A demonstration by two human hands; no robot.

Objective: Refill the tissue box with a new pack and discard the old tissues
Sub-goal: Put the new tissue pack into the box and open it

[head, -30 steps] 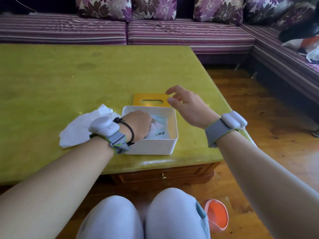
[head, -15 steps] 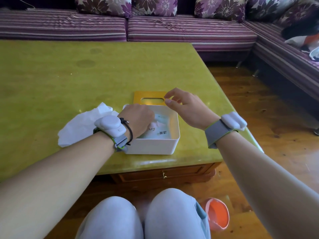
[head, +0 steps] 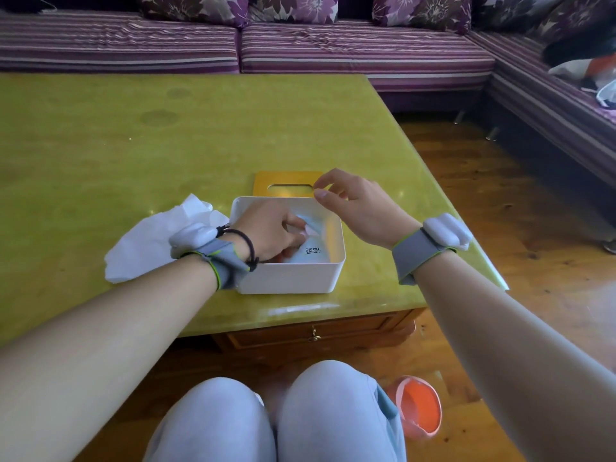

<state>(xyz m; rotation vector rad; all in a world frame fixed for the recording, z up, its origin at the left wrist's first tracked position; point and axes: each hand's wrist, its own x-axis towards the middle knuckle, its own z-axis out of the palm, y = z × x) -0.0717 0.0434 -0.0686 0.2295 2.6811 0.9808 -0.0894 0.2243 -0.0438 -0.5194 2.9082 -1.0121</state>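
Note:
A white open tissue box [head: 300, 278] stands near the front edge of the yellow-green table [head: 166, 145]. Inside it lies a pale blue tissue pack [head: 315, 253] with dark print. My left hand [head: 273, 233] reaches into the box, its fingers pressed on the pack. My right hand [head: 353, 203] hovers over the box's far right corner, thumb and forefinger pinched close with nothing visible between them. The yellow lid [head: 288, 183] with a slot lies flat just behind the box. A heap of loose white tissues [head: 150, 243] rests left of the box.
An orange bin [head: 418, 410] stands on the wooden floor at my right knee. A purple striped sofa [head: 333, 48] runs behind and to the right of the table. A drawer with a brass knob [head: 313, 335] is under the table's front edge.
My left hand has pushed deeper into the box onto the pack. My right hand has moved from above the box toward its far right corner and its fingers have drawn together.

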